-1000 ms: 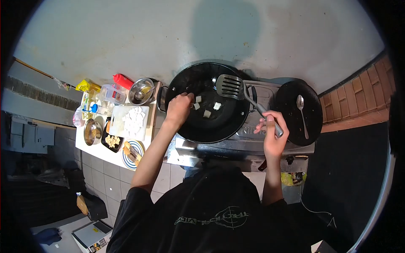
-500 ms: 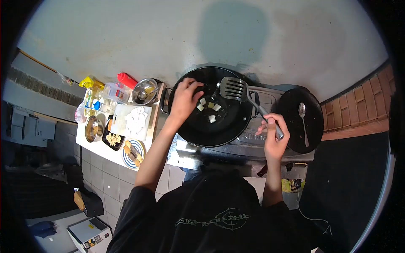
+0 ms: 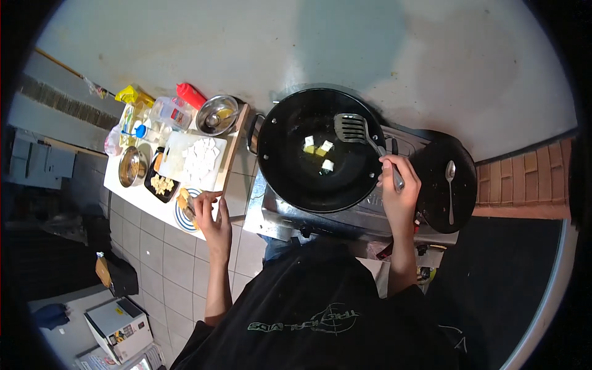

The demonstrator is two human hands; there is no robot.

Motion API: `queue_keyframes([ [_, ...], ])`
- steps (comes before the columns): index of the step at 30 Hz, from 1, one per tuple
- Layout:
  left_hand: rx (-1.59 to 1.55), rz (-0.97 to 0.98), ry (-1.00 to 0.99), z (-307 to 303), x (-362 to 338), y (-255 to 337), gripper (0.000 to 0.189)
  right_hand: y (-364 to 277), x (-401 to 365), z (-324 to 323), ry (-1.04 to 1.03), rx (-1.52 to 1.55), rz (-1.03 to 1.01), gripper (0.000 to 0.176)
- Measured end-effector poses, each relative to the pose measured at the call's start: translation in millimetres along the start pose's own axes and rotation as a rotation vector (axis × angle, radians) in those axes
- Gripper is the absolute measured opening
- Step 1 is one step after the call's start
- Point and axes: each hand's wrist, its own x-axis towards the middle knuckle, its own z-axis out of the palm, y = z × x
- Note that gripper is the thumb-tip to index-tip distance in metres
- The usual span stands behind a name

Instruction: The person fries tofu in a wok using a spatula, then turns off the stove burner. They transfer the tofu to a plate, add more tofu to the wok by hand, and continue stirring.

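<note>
My right hand (image 3: 399,183) grips the handle of a slotted spatula (image 3: 351,128), whose metal head hangs over the right part of a large black wok (image 3: 290,179). Several small white and yellowish cubes (image 3: 327,165) lie in the wok's middle. Away from the wok, my left hand (image 3: 214,225) is beside a blue-ringed plate (image 3: 185,221) with long brownish food pieces (image 3: 185,202) on it. Its fingers are apart, with nothing seen between them, and they overlap the plate's right side. White cut pieces (image 3: 200,161) are heaped on a white cutting board (image 3: 176,161).
The wok stands on a metal stove (image 3: 280,213). At right, a spoon (image 3: 451,185) rests on a round black surface (image 3: 431,209). The left table holds a steel bowl (image 3: 209,126), a red bottle (image 3: 190,95), another bowl (image 3: 131,169) and a black tray of yellow chunks (image 3: 161,186).
My left hand has moved from above the wok down and left to the plate. The spatula stays over the wok in my right hand. The view has shifted slightly.
</note>
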Motion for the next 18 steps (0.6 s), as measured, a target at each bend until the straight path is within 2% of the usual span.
queue_keyframes([
  [12, -0.161, -0.151, -0.097, 2, -15, 2, 0.009, -6, 21, 21, -0.026, -0.219, -0.192, 0.005],
  [16, -0.179, -0.091, -0.080, 11, -21, -11, 0.007, -15, 31, 15, -0.074, -0.341, -0.173, 0.009],
  [18, -0.219, -0.132, -0.099, 14, -23, -15, 0.006, -19, 40, 14, -0.086, -0.390, -0.221, 0.013],
])
